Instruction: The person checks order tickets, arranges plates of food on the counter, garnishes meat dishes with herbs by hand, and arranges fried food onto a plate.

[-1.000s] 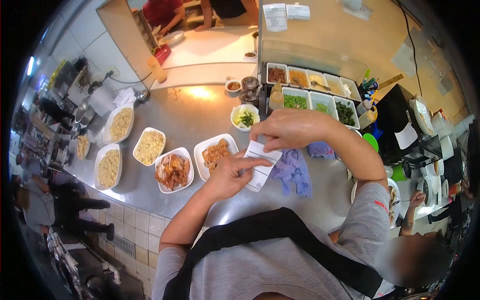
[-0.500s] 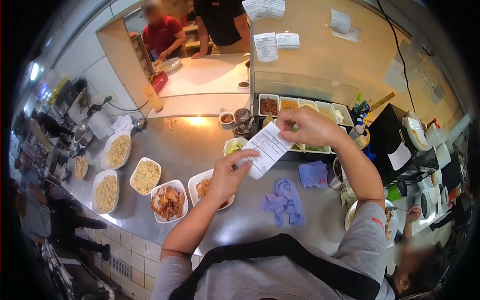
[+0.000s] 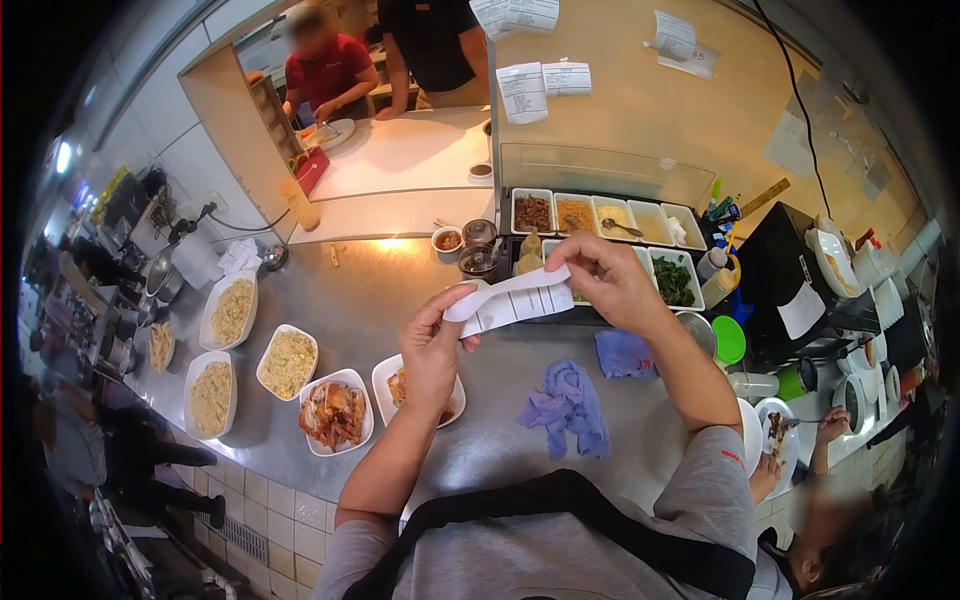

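A white printed paper slip (image 3: 520,305) is stretched between my two hands above the steel counter (image 3: 340,285). My left hand (image 3: 440,335) pinches its left end, where the paper curls over. At the right end, my right hand (image 3: 605,280) grips the top edge between thumb and fingers. Below my left forearm sits a white dish (image 3: 452,408) of browned food, partly hidden by the arm. Beside it stands another white dish with chicken pieces (image 3: 335,412). Behind my right hand are white food containers (image 3: 672,280), one with leafy greens.
Several white bowls of pale grain-like food (image 3: 288,360) stand at the left. Crumpled blue cloths (image 3: 565,410) lie right of centre. Slips (image 3: 522,92) hang on the back panel. Two people are beyond the pass window (image 3: 400,150); another person's hand (image 3: 832,425) holds a utensil at the right.
The slip has turned from facing me, tilted, to nearly level with its upper edge curled. My left hand has shifted up and left, and my right hand slightly down.
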Action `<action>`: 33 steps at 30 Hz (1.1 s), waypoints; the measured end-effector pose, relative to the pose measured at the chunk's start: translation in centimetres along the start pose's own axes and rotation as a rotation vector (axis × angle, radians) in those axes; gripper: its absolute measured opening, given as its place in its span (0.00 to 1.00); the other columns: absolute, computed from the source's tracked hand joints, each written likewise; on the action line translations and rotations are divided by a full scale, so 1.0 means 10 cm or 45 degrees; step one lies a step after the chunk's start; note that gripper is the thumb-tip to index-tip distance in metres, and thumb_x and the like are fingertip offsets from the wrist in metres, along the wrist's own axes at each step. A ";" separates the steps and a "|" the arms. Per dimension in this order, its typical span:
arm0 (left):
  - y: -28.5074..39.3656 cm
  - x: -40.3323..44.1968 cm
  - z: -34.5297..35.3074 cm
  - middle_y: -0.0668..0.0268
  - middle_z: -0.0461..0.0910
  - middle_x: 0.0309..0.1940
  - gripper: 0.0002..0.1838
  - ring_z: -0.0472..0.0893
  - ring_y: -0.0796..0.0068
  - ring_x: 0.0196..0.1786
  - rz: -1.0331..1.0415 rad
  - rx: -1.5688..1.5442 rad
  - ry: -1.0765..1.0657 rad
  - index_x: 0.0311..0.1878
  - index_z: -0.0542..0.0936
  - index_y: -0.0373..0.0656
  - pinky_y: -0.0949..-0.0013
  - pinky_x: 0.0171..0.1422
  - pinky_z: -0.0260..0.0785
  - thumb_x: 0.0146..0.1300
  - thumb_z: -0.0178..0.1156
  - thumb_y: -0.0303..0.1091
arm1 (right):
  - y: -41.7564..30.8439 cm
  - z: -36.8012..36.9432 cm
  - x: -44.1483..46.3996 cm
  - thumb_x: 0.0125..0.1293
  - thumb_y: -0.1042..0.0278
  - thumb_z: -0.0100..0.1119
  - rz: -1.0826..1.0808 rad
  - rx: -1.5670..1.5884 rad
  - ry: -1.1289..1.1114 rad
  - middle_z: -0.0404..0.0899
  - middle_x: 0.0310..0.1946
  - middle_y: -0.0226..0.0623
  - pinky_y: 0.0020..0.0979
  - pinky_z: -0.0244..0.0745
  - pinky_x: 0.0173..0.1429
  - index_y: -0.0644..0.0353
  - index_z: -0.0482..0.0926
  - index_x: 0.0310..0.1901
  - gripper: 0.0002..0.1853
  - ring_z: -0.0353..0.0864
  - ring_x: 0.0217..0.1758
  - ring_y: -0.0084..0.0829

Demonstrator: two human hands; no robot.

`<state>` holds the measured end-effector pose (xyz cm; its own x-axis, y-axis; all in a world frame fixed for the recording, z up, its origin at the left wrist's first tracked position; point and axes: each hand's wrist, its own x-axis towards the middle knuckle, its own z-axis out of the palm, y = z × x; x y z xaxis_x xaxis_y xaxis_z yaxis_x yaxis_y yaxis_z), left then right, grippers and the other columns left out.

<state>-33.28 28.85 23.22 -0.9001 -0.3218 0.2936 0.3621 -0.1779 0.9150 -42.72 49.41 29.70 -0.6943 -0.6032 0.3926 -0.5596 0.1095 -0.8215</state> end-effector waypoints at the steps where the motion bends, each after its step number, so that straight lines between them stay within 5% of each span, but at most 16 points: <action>1: 0.04 -0.02 0.01 0.63 0.79 0.35 0.08 0.76 0.81 0.31 -0.014 -0.094 -0.024 0.43 0.79 0.36 0.79 0.33 0.69 0.65 0.52 0.24 | -0.01 0.01 -0.01 0.62 0.80 0.51 0.005 0.097 0.024 0.76 0.33 0.29 0.21 0.69 0.44 0.62 0.75 0.37 0.04 0.72 0.37 0.17; 9: -0.10 -0.06 -0.13 0.68 0.69 0.22 0.13 0.72 0.79 0.30 0.186 -0.272 -0.171 0.23 0.72 0.38 0.76 0.35 0.65 0.66 0.47 0.21 | 0.04 -0.01 -0.01 0.65 0.79 0.46 -0.202 0.187 0.022 0.76 0.34 0.29 0.23 0.67 0.49 0.64 0.76 0.37 0.07 0.73 0.41 0.21; 12: -0.39 0.07 -0.40 0.61 0.76 0.36 0.08 0.76 0.76 0.38 0.308 0.042 -0.398 0.44 0.76 0.38 0.75 0.38 0.65 0.65 0.49 0.23 | 0.02 -0.10 0.06 0.65 0.77 0.47 -0.203 0.006 0.019 0.76 0.34 0.31 0.24 0.68 0.48 0.63 0.76 0.39 0.07 0.74 0.41 0.22; 15: 0.13 -0.08 0.05 0.55 0.68 0.58 0.33 0.76 0.70 0.49 -0.104 -0.033 -0.396 0.70 0.56 0.45 0.73 0.44 0.68 0.62 0.54 0.23 | -0.07 -0.38 0.30 0.64 0.76 0.49 -0.141 -0.229 0.138 0.77 0.33 0.35 0.27 0.72 0.44 0.61 0.76 0.42 0.07 0.76 0.37 0.24; 16: 0.06 -0.05 -0.03 0.53 0.53 0.70 0.51 0.74 0.66 0.56 -0.131 0.024 -0.551 0.73 0.31 0.53 0.71 0.48 0.69 0.59 0.58 0.23 | -0.05 -0.55 0.42 0.64 0.75 0.49 -0.067 -0.311 0.178 0.78 0.31 0.35 0.28 0.72 0.41 0.61 0.76 0.43 0.08 0.76 0.35 0.25; 22: -0.21 -0.41 -0.44 0.56 0.59 0.66 0.45 0.73 0.66 0.55 -0.344 0.286 -0.465 0.74 0.43 0.49 0.71 0.50 0.70 0.59 0.59 0.22 | 0.74 -1.79 1.47 0.57 0.71 0.49 -0.044 -1.461 0.241 0.81 0.31 0.44 0.42 0.73 0.40 0.56 0.78 0.36 0.08 0.80 0.36 0.46; 28: -0.28 -0.86 -0.77 0.63 0.72 0.54 0.33 0.76 0.74 0.48 -0.581 0.302 -0.188 0.69 0.58 0.44 0.76 0.44 0.69 0.61 0.58 0.23 | 1.10 -2.12 2.24 0.58 0.71 0.49 0.029 -1.740 0.310 0.81 0.34 0.39 0.41 0.71 0.41 0.55 0.78 0.34 0.07 0.80 0.41 0.41; 33: -0.31 -1.06 -0.95 0.66 0.76 0.45 0.26 0.78 0.78 0.43 -0.606 0.405 0.061 0.65 0.65 0.39 0.78 0.39 0.69 0.63 0.56 0.23 | 1.25 -2.11 2.48 0.59 0.71 0.49 -0.174 -2.070 0.485 0.79 0.38 0.33 0.40 0.67 0.46 0.51 0.75 0.40 0.08 0.78 0.46 0.34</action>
<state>-22.56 24.02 14.68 -0.9316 -0.3175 -0.1769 -0.1775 -0.0273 0.9837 -76.47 52.48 37.89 -0.5305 -0.4906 0.6913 -0.3067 0.8714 0.3830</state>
